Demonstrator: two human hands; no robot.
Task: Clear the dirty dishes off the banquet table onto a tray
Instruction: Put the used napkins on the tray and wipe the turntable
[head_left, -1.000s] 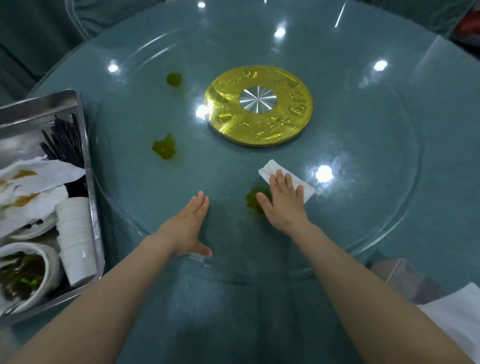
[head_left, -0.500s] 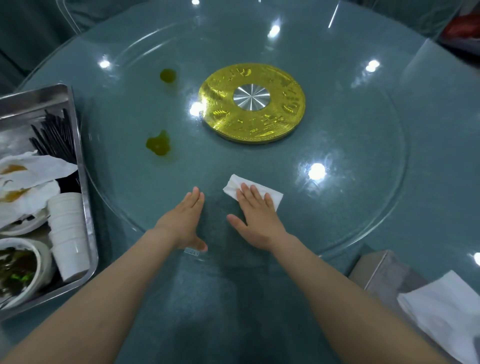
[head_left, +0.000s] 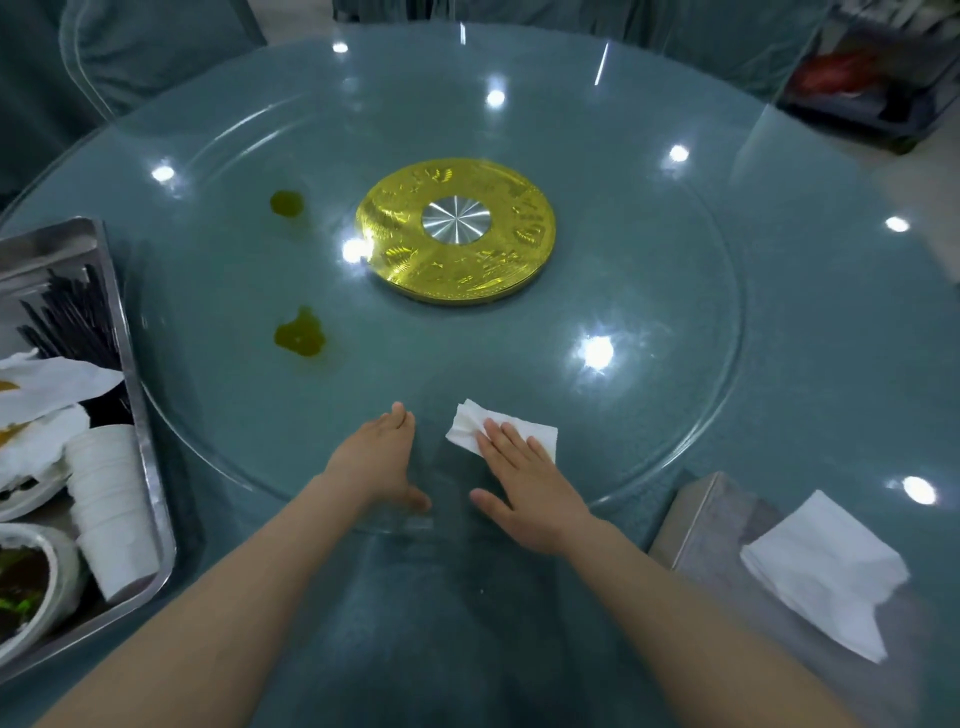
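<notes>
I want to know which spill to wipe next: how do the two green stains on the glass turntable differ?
The nearer stain is larger and blotchy, with a lobe at its top; the farther stain is smaller and rounder. The nearer stain lies closer to the right hand pressing the tissue; the farther stain sits beyond it, level with the gold hub. Both are olive-green, wet-looking, and left of the hub on the turntable.

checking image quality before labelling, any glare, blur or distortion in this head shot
Head view: ceiling lights throw bright glare spots across the round glass turntable, one star-shaped flare beside the white paper napkin; wide-angle lens bends the steel tray at the left edge; corners are darker and softer; both green sauce spills stay sharp.
</notes>
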